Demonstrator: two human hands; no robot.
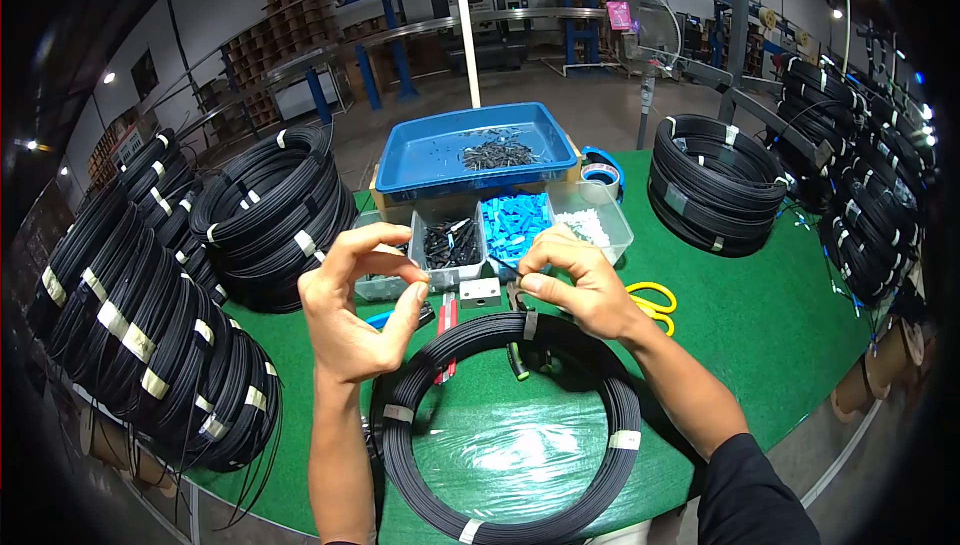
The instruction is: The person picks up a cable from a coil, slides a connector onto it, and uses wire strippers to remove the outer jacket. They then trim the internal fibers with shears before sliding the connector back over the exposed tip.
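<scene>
My left hand (pixel 365 310) is raised over the left rim of a black cable coil (pixel 400 455), thumb and index finger apart in a C shape, and I see nothing between them. My right hand (pixel 580 285) is pinched above the coil's far side. A thin dark piece, apparently a black cable end (pixel 505 264), sticks out from its fingertips. The coil lies flat and is bound with pale tape. Just beyond my hands stand clear bins of black pieces (pixel 450 243), blue connector pieces (pixel 515 230) and small white pieces (pixel 583 227).
A blue tray (pixel 400 170) with black bits stands behind the bins, beside a tape roll (pixel 602 175). Yellow-handled scissors (pixel 655 307) and a red-and-white tool (pixel 446 330) lie on the green table (pixel 740 345). Taped cable coils (pixel 715 185) stand on both sides.
</scene>
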